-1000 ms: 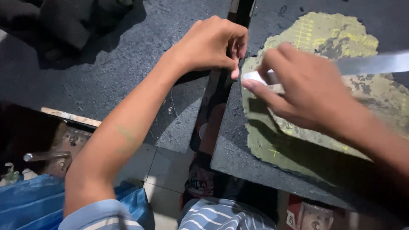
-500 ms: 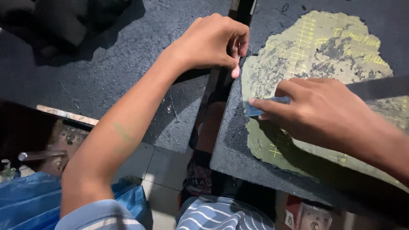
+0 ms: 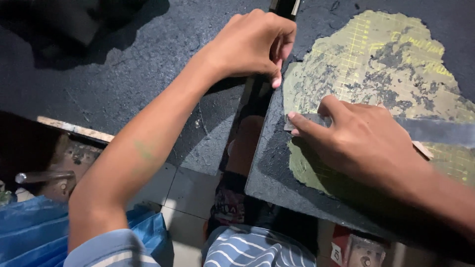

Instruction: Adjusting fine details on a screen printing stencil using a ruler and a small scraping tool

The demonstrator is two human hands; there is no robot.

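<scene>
A worn green cutting mat (image 3: 376, 64) with a faint grid lies on the black right-hand tabletop (image 3: 277, 183). A long flat metal ruler (image 3: 440, 131) lies across the mat. My right hand (image 3: 366, 143) presses down on the ruler's left end, with the index finger stretched to the tip. My left hand (image 3: 252, 47) reaches across the gap between the two tabletops. Its fingers are pinched together at the mat's left edge, and I cannot see anything between them. A dark strip (image 3: 283, 6) runs along the gap at the top.
The black left-hand tabletop (image 3: 123, 74) has a wooden strip (image 3: 74, 129) at its near edge. Below are a blue plastic bag (image 3: 29, 232), a metal rod (image 3: 42, 176), tiled floor (image 3: 188, 193), my striped clothing (image 3: 257, 249) and a red box (image 3: 356, 249).
My right hand has brought the ruler down and toward me, from raised over the mat to pressed flat on it. My left hand has stayed pinched at the mat's edge.
</scene>
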